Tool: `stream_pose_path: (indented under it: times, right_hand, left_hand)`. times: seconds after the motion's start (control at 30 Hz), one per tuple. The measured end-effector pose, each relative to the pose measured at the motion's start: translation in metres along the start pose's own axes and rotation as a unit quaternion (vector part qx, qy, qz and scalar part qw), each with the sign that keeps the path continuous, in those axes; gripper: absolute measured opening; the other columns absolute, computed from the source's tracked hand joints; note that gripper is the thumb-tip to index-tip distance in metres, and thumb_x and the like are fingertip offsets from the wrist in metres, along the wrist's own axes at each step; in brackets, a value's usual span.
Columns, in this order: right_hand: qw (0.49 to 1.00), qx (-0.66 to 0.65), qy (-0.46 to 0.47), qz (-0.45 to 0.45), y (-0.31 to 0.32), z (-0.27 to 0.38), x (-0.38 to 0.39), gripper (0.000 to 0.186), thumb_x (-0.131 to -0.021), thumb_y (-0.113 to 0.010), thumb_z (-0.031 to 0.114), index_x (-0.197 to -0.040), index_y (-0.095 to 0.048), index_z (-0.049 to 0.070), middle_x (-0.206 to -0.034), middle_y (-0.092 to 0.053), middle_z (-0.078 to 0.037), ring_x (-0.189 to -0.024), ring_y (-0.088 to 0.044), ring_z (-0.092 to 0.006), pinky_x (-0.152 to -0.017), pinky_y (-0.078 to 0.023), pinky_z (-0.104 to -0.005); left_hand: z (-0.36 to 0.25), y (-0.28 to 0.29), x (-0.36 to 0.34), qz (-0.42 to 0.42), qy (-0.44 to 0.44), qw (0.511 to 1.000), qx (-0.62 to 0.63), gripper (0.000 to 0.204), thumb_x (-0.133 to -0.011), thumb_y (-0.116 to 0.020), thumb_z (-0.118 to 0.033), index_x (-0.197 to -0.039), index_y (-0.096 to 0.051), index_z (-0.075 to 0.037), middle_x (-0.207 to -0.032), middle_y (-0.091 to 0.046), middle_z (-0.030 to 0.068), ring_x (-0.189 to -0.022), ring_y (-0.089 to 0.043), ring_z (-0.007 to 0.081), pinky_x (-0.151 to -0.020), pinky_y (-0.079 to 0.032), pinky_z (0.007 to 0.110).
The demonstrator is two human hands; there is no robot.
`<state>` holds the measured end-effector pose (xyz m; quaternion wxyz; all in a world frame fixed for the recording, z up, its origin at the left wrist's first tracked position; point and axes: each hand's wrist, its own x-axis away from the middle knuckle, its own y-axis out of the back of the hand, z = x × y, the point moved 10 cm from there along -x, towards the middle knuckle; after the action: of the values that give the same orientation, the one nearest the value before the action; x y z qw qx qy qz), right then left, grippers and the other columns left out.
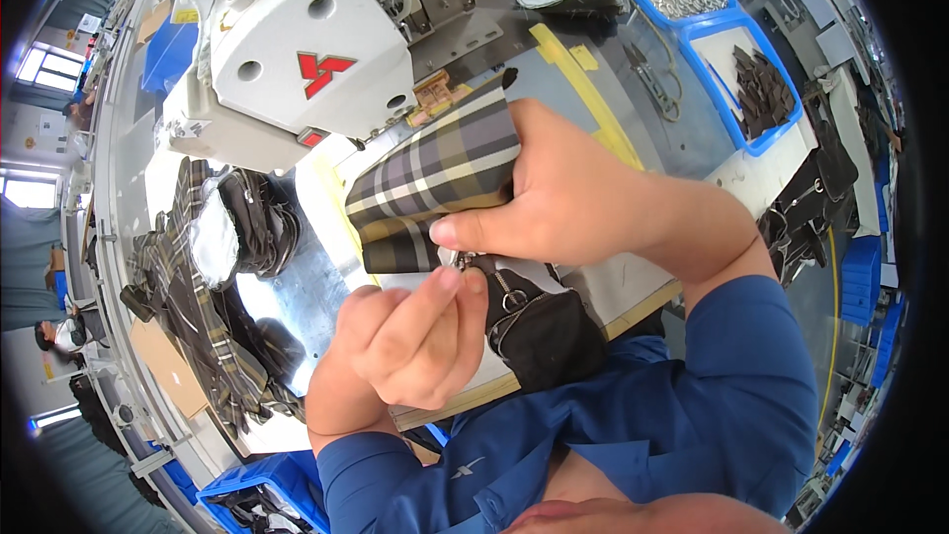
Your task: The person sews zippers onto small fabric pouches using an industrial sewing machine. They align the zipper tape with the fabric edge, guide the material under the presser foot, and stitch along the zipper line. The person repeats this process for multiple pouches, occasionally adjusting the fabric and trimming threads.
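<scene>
- Grey-and-olive plaid fabric (435, 163), below and right of the white sewing machine (297, 54), clamped in the right hand (568, 188).
- Left hand (415, 341), below the machine, close to the right thumb, fingertips pinched on a small metal fitting (462, 259).
- Black fabric piece (554, 336), farther below the machine.

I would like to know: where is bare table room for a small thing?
Bare patches: grey surface between the yellow tape and blue tray, near the snips; and shiny metal between the black stack and left hand. Crowded: around that hand and the right hand, with plaid fabric and a black pouch.
</scene>
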<state>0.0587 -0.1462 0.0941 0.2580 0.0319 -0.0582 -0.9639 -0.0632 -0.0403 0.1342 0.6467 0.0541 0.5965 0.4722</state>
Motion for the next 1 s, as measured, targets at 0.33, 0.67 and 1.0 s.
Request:
stream_pose_path:
  times: [0.33,0.67,1.0]
  right_hand:
    - [0.999,-0.018,0.000,-0.027,0.015,0.021,0.012,0.054,-0.085,-0.082,0.006,-0.135,-0.062,-0.001,-0.121,-0.072,-0.009,-0.098,-0.066,-0.0118,-0.087,-0.053,-0.0321]
    - [0.854,0.378,0.342,-0.100,-0.001,0.072,0.036,0.027,-0.069,-0.083,0.003,-0.095,-0.075,0.008,-0.100,-0.069,-0.006,-0.076,-0.064,-0.0227,-0.068,-0.052,-0.0350]
    - [0.725,0.448,0.519,-0.055,-0.032,0.087,0.068,0.015,-0.079,-0.077,0.008,-0.094,-0.078,0.007,-0.102,-0.075,-0.006,-0.090,-0.069,-0.0213,-0.073,-0.052,-0.0357]
  left_hand:
    - [0.023,0.008,-0.003,-0.022,0.068,0.995,0.066,0.018,-0.076,-0.081,0.013,-0.089,-0.073,0.004,-0.090,-0.060,0.0079,-0.089,-0.077,0.0280,-0.065,-0.050,0.036]
    - [0.023,0.016,-0.007,-0.003,0.091,0.991,0.103,0.019,-0.078,-0.082,0.011,-0.091,-0.072,0.002,-0.092,-0.058,0.0067,-0.091,-0.077,0.0272,-0.068,-0.052,0.036]
    - [0.011,0.021,-0.005,-0.062,0.036,0.993,0.094,0.018,-0.078,-0.081,0.005,-0.078,-0.070,-0.009,-0.087,-0.058,0.0007,-0.086,-0.072,0.0219,-0.073,-0.049,0.033]
